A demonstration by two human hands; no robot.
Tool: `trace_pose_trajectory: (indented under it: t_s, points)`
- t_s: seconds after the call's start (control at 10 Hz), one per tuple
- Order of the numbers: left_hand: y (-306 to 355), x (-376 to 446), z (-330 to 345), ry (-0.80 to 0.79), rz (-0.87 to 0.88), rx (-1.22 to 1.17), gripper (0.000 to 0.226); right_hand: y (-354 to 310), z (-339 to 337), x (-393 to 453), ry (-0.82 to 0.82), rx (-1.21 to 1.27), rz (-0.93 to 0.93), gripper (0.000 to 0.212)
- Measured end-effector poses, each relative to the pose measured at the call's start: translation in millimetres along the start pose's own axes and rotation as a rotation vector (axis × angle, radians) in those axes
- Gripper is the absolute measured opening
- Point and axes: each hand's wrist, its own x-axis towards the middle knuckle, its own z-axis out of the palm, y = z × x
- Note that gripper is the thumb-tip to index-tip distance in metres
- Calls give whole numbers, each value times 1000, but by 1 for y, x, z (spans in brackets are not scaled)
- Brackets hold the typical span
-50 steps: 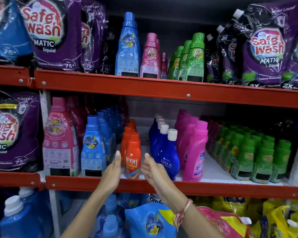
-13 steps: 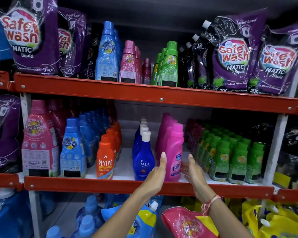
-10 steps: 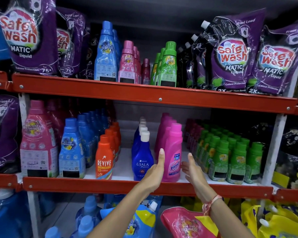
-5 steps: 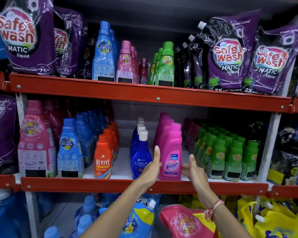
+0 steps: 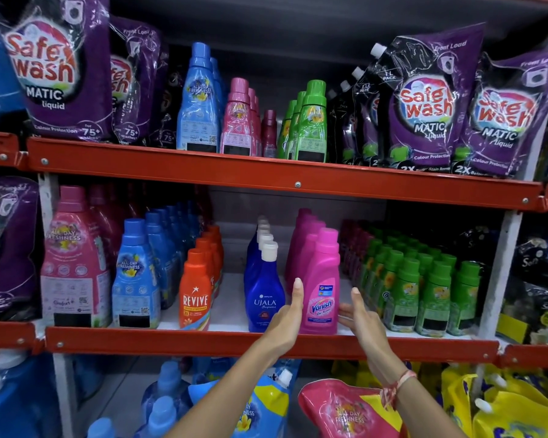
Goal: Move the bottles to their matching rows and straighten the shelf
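1. Middle shelf [image 5: 203, 341]: a red-edged metal shelf with a white deck, carrying bottles lined up in rows running from front to back
2. Pink Vanish bottle [image 5: 321, 289]: upright at the front of its row of pink bottles, close to the shelf's front edge, label facing outward
3. Left hand [image 5: 287, 320]: held flat and open, fingers together and pointing up, palm turned toward the left side of the pink Vanish bottle; it lies just beside or against the bottle, and actual contact cannot be confirmed. It also overlaps the lower right of the blue Ujala bottle [image 5: 264, 295]
4. Right hand [image 5: 359, 317]: likewise flat and open, fingers extended, palm facing the right side of the same bottle, just beside it; it grips nothing. A red-and-white thread band [image 5: 396, 385] circles the wrist
5. Neighbouring rows, left to right: large pink bottles [image 5: 73, 263], light blue bottles [image 5: 135, 276], orange Revive bottles [image 5: 196, 289], the Ujala row with white caps, the pink row, then green bottles [image 5: 431, 292] at the right
6. Upper shelf [image 5: 266, 175]: blue, pink and green bottles stand at centre, flanked by purple Safewash pouches [image 5: 431, 102] on both sides
7. Below: blue jugs, and pink, blue and yellow refill pouches
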Motion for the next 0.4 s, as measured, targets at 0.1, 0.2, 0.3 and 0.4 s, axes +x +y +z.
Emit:
trace_pose_trajectory:
  t_s: [0.1, 0.2, 0.3, 0.4]
  points:
    - [2, -3, 1, -11, -2, 8, 124, -1, -1, -1, -9, -6, 15, 65]
    - [1, -8, -1, -43, 65, 78, 91, -4, -2, -3, -36, -2, -3, 58]
    - [-2, -16, -11, 74, 296, 227, 53, -7, -7, -6, 13, -57, -113, 27]
    - [9, -25, -31, 346, 601, 288, 37, -30, -21, -9, 120, -69, -313, 14]
